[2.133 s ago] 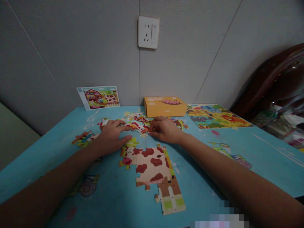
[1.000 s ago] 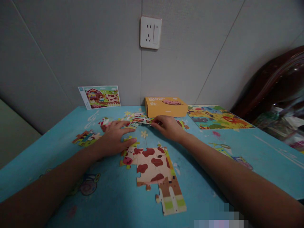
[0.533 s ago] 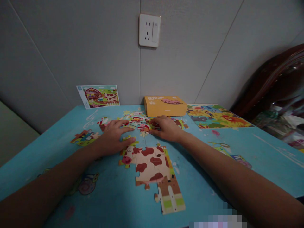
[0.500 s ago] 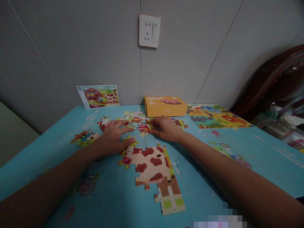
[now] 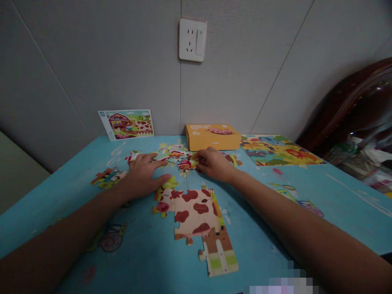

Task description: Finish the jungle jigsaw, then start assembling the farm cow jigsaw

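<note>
A partly joined cow puzzle (image 5: 196, 220) lies on the blue table (image 5: 306, 179). My left hand (image 5: 143, 174) rests flat, fingers spread, just left of the cow's head, touching the table and loose pieces. My right hand (image 5: 214, 164) is curled, its fingertips pinching a red-and-white puzzle piece (image 5: 185, 163) at the edge of a heap of loose pieces (image 5: 171, 155) in front of the orange box (image 5: 212, 136).
A picture card (image 5: 127, 123) leans on the wall at the back left. A small joined cluster (image 5: 108, 177) lies at the left. A finished colourful puzzle (image 5: 278, 150) lies at the back right. A dark wooden chair back (image 5: 352, 110) stands at the right.
My right hand drew a red-and-white piece out of the heap and now holds it a little nearer the box. My left hand stayed almost still.
</note>
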Motion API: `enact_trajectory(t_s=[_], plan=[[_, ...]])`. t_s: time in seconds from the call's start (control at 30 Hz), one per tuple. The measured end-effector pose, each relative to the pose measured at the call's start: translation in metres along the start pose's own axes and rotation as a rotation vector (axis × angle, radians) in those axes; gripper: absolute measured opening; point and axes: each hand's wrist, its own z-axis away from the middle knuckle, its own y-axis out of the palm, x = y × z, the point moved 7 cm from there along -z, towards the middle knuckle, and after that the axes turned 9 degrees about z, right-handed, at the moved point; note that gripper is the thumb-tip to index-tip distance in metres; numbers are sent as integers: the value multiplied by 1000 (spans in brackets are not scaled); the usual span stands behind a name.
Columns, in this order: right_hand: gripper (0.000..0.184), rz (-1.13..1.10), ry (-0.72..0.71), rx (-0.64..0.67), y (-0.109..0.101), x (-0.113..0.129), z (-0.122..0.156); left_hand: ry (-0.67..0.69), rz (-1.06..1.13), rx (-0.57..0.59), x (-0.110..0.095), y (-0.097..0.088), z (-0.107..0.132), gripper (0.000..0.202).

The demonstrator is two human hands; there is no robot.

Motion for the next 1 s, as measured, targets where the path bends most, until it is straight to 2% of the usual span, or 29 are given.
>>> enact_trajectory(t_s=[0.1, 0.33, 0.43, 0.5, 0.7, 0.87, 1.0], plan=[[6, 1, 1, -64, -5, 0, 0, -5, -9, 10, 0, 0, 0, 60], [11, 61, 123, -357, -28, -14, 5, -23, -57, 16, 2, 1, -1, 60], [10, 128, 172, -406, -34, -18, 7, -29, -55, -4, 4, 1, -1, 59], [10, 188, 210, -354, -32, -20, 6, -14, -35, -27, 4, 0, -1, 58], [10, 235, 249, -43, -11, -20, 3, -38, -29, -77, 6, -5, -3, 53], [15, 196, 170, -24, -9, -8, 3, -145, 5, -168, 12, -19, -4, 53], [23, 178, 93, 3, -5, 0, 3, -204, -3, -146, 16, -22, -5, 59]])
